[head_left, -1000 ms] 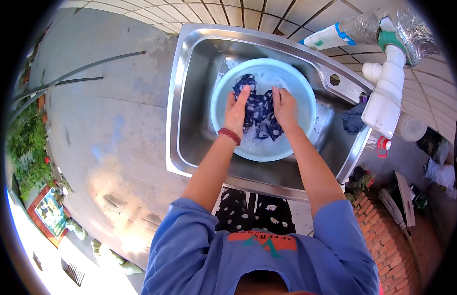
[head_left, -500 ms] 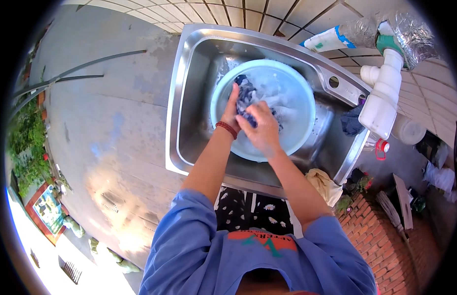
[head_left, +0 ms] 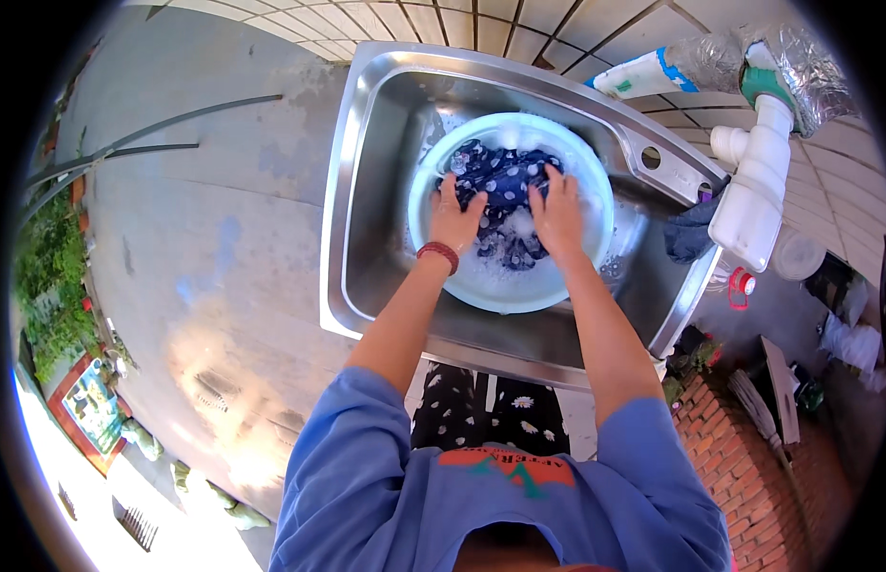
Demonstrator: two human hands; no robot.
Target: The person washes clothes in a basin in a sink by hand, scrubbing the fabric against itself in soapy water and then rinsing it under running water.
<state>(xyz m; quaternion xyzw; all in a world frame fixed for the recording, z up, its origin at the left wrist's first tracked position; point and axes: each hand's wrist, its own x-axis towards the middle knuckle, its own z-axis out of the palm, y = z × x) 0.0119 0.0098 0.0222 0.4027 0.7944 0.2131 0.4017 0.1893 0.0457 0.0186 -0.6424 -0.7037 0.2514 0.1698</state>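
A dark blue cloth (head_left: 505,179) with white spots lies spread in soapy water inside a pale blue basin (head_left: 606,205). The basin sits in a stainless steel sink (head_left: 381,143). At the cloth's left edge is my left hand (head_left: 455,221), a red beaded bracelet on its wrist, with fingers spread and thumb apart. My right hand (head_left: 559,217) touches the right edge, its fingers also apart. Both palms face down over the basin, and the fingertips meet the wet cloth. White foam shows near the right thumb and on the lower part of the cloth.
A dark cloth (head_left: 691,234) hangs over the sink's right rim. Beyond it are a white drain pipe (head_left: 753,195) and a bottle with a red cap (head_left: 741,283). A tiled wall (head_left: 519,24) borders the far side; brickwork (head_left: 724,434) stands at the lower right.
The cloth was bunched up between my hands, half hidden in foam; now it lies spread in the basin. My right hand has moved right, away from my left. A beige cloth at the sink's near right corner is no longer visible.
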